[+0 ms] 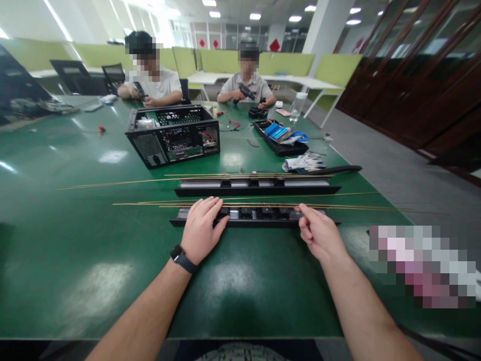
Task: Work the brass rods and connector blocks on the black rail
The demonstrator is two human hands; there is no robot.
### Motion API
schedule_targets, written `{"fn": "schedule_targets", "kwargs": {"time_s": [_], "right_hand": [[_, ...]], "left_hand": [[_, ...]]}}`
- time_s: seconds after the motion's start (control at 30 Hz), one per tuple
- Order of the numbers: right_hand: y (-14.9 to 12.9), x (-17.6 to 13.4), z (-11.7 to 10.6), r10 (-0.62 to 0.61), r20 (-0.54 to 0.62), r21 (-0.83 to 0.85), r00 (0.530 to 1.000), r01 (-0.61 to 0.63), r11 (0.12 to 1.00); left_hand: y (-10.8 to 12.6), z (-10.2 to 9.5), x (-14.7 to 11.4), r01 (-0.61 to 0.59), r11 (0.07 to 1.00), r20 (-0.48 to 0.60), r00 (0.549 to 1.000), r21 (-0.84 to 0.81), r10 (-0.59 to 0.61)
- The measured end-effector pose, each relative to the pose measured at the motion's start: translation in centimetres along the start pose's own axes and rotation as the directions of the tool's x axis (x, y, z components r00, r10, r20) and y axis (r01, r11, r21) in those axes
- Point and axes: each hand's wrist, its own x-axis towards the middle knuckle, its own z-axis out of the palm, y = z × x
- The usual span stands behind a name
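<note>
Work surface: one green tabletop (112, 281), glossy, streaked with pale light reflections, spreading on all sides of the two hands. Left hand (201, 225), dark watch (176, 252) at the wrist: laid over the left part of the near black rail (255, 223), fingers side by side, thumb held apart. Right hand (319, 231): at that rail's right part, index finger and thumb brought close at the thin brass-coloured rods (259, 204) — whether one is pinched cannot be told. Rods: long, lying lengthwise along the near rail, ends running out past both hands. Just beyond the fingers: a second, far black rail (259, 191), roughly parallel, with further rods (210, 178) along its back. Past the left hand: an open black computer case (171, 143). Past the right hand: white gloves (304, 162), then a black tray (280, 149) holding blue packets (278, 132), then a clear bottle (298, 106). Right of the right hand: a pink and white item (424, 265), too blurred to name. Across the table from the hands: two seated people, one in a white top (167, 82), one holding a dark tool (246, 91). Room behind them: yellow-green partitions (289, 64), white desks (300, 80), ceiling lights (255, 16), a white column (325, 27). Far right of the grip: grey floor (376, 138) and dark reddish-brown cabinets (406, 95) — tall, tilted in view.
</note>
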Motion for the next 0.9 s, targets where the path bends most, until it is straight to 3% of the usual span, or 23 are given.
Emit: {"fn": "schedule_targets", "kwargs": {"time_s": [0.9], "right_hand": [[-0.08,0.03,-0.04,0.01,0.014,-0.03,1.0,-0.01,1.0]], "left_hand": [[0.05,-0.03,-0.04,0.005,1.0,0.005,1.0,-0.005,-0.005]]}}
